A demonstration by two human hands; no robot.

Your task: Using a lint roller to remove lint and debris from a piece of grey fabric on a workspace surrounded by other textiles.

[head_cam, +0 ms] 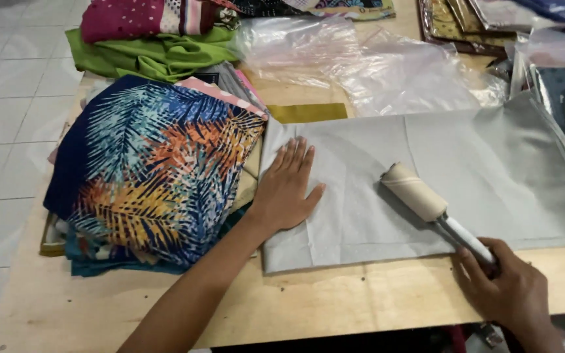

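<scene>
grey cloth point(426, 189) is lying flat and folded on the wooden table point(361, 301), and everything here is being placed against it. off its left edge a stack of folded fabrics point(152, 170), topped by a blue piece with orange palm leaves, is sitting just beside it, with a green fabric point(152, 55) lying further back. on the cloth's left part the left hand point(287, 189) is resting open, palm down and fingers spread, pinning the cloth. on its middle a lint roller point(420, 196) is touching the surface with its pale head, its white handle running down toward the near right edge. there the right hand point(514, 291) is closing around that handle. behind the cloth clear plastic bags point(374, 62) are lying crumpled. judging from this, the rolling is going well if the flat hand is keeping the cloth taut while the roller is travelling in straight, even, overlapping strokes with light pressure, so no wrinkle is bunching ahead of it.
</scene>
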